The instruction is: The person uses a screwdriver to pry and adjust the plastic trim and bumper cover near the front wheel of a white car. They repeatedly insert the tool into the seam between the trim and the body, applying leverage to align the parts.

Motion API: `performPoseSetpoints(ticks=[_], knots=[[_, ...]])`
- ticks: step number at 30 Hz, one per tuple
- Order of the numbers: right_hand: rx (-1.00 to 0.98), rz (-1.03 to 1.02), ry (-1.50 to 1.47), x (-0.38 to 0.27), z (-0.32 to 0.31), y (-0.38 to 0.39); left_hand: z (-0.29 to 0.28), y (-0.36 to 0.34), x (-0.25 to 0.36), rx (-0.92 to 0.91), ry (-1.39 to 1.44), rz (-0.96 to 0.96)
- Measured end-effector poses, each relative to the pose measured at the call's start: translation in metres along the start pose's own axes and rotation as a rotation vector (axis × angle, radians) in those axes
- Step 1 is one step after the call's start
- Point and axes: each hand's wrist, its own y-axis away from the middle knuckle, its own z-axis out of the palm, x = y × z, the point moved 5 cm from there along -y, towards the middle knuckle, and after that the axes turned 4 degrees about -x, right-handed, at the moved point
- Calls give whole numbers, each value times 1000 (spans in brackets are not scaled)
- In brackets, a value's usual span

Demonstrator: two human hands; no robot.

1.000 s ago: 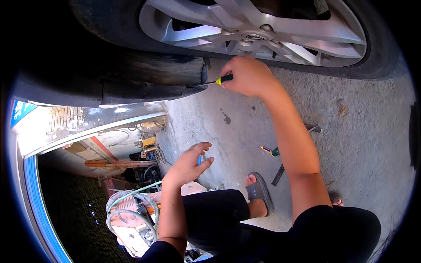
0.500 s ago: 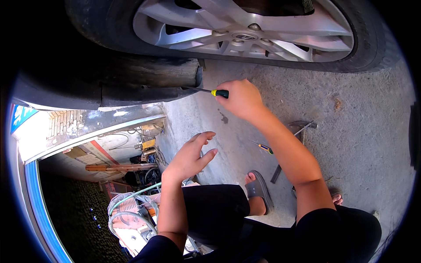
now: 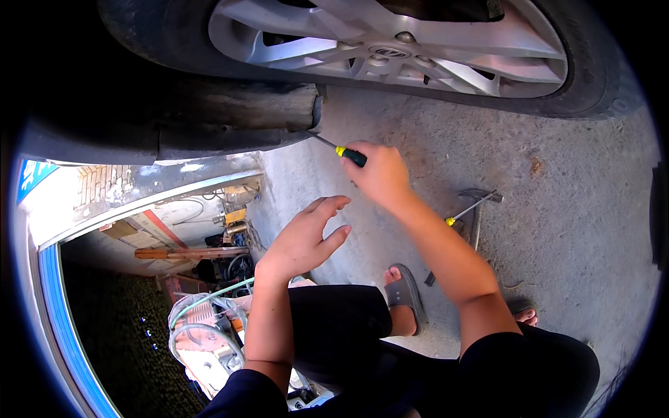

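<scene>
My right hand [image 3: 382,175] is wrapped round the dark green and yellow handle of a screwdriver [image 3: 352,156]. Its metal shaft slants up and left, and the tip meets the lower edge of a dark car body panel [image 3: 230,141] near that panel's right end. Whether the tip is wedged in or only touching, I cannot tell. Below and left of it, my left hand [image 3: 300,240] hovers in the air, holding nothing, its thumb apart from the curved fingers.
A car wheel [image 3: 390,52] with silver spokes fills the top. On the concrete floor [image 3: 557,230] lie a hammer-like tool [image 3: 488,196] and another screwdriver [image 3: 468,210], partly behind my right forearm. A machine with hoses [image 3: 209,334] stands lower left, beside a blue-framed doorway [image 3: 59,306].
My right hand has drawn the screwdriver slightly right and down, tilting it more steeply. More of the shaft's end shows at the panel edge. My left hand has shifted slightly and stays empty.
</scene>
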Motion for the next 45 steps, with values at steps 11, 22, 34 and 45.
performPoseSetpoints(ticks=[11, 22, 34, 45], knots=[[-207, 1, 262, -36, -19, -18, 23, 23, -42, -3, 5, -120], [-251, 199, -317, 27, 38, 40, 7, 45, -68, 241, 135, 24], [-272, 202, -235, -17, 88, 109, 11, -36, -123, 503, 1111, 8], [-302, 265, -428, -19, 105, 103, 7, -37, -136, 580, 1108, 52]])
